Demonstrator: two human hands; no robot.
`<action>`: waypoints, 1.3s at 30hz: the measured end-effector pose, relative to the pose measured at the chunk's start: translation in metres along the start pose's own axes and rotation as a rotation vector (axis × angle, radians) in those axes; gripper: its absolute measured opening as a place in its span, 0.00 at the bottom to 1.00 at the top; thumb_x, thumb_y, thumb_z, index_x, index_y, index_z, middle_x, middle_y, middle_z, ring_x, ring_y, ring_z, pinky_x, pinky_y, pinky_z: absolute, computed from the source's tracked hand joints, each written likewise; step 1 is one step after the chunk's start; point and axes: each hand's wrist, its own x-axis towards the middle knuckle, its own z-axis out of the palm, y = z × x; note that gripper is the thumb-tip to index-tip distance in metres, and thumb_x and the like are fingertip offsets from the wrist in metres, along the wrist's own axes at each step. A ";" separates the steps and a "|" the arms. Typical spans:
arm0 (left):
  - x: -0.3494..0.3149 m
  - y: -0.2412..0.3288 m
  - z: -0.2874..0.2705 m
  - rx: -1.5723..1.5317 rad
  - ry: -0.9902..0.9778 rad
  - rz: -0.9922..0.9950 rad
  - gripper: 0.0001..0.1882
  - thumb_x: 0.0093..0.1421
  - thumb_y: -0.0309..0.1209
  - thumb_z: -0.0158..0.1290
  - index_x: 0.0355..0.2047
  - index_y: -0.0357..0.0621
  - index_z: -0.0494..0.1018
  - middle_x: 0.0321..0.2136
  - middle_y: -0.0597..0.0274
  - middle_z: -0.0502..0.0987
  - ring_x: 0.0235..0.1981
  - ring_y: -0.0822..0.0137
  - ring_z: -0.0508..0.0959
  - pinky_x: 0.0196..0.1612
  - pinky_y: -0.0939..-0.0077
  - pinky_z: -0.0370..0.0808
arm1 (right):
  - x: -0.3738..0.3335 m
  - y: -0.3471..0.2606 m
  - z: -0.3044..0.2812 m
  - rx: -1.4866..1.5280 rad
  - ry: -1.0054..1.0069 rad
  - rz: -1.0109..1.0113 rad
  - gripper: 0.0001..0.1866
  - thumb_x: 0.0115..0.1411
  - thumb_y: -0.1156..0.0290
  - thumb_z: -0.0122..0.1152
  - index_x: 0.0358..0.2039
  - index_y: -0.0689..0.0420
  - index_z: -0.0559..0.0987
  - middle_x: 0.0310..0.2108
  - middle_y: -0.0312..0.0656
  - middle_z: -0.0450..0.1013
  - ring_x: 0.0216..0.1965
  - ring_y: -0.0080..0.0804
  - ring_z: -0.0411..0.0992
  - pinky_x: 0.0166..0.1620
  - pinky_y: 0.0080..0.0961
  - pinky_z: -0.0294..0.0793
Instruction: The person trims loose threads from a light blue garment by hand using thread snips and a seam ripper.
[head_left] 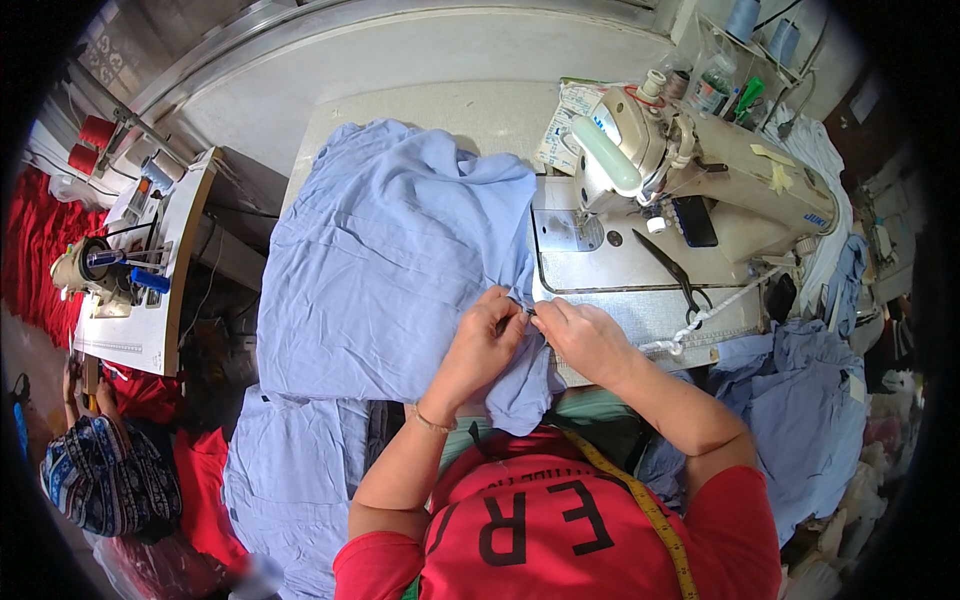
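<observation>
A light blue garment (390, 240) is spread over the left part of the sewing table, and its lower end hangs over the front edge into my lap. My left hand (487, 335) is closed in a pinch on the garment's right edge. Close beside it, my right hand (585, 338) is closed too, its fingertips almost meeting the left ones. Something small and dark shows between the fingertips, too small to name. To the right of my hands stands a sewing machine (735, 170) with a metal bed.
Black scissors (672, 268) and a dark phone (695, 221) lie on the machine bed. A white cord (720, 308) crosses the table's right front. More blue garments (790, 410) hang at the right. At left, another person (105, 465) sits near a second sewing table (150, 290).
</observation>
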 end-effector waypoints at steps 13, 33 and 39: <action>0.004 0.003 -0.006 0.097 -0.068 0.040 0.07 0.55 0.24 0.51 0.24 0.30 0.69 0.22 0.58 0.64 0.24 0.64 0.65 0.28 0.74 0.63 | 0.006 0.007 -0.006 -0.209 -0.128 -0.159 0.06 0.49 0.75 0.53 0.29 0.59 0.68 0.21 0.42 0.68 0.19 0.33 0.73 0.22 0.25 0.73; 0.000 0.003 0.001 0.074 -0.027 0.067 0.07 0.59 0.26 0.51 0.28 0.33 0.71 0.25 0.64 0.70 0.27 0.73 0.68 0.32 0.80 0.66 | 0.013 0.005 -0.014 0.746 -0.052 0.433 0.08 0.53 0.70 0.60 0.31 0.60 0.75 0.22 0.44 0.72 0.23 0.37 0.71 0.28 0.27 0.68; -0.002 0.000 0.003 -0.006 0.037 0.022 0.06 0.56 0.25 0.54 0.30 0.33 0.74 0.40 0.47 0.74 0.42 0.62 0.75 0.42 0.77 0.69 | 0.008 0.042 -0.013 0.688 0.052 0.466 0.08 0.54 0.68 0.59 0.30 0.59 0.75 0.24 0.44 0.74 0.26 0.35 0.72 0.33 0.25 0.71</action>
